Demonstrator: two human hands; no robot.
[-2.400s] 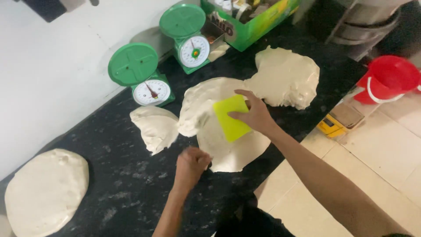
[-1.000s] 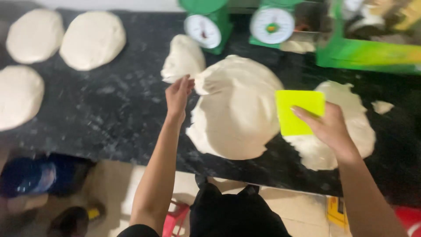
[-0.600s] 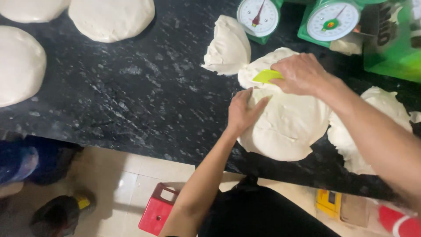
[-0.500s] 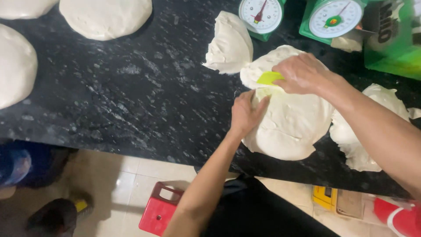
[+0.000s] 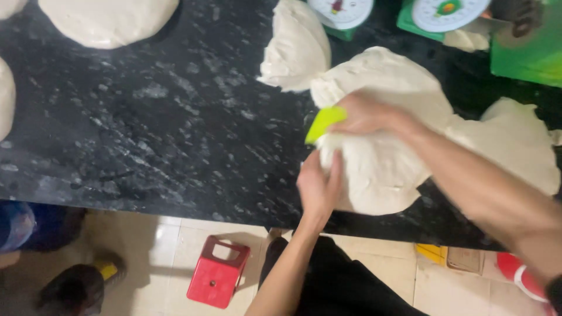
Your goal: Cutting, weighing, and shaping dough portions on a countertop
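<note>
Dark speckled counter [image 5: 164, 129] carries a big dough slab [image 5: 380, 169]. Right hand [image 5: 366, 114] fingers are closed on a yellow-green scraper [image 5: 324, 123] pressed into the dough; left hand [image 5: 319, 184] fingers lie flat against the dough's edge, below the scraper.

Your right hand [image 5: 366, 114] is hiding most of the yellow-green scraper [image 5: 324, 123]; the frame's top edge is cutting both scale dials [image 5: 342, 9] and the worktop's far dough rounds [image 5: 108, 20].
</note>
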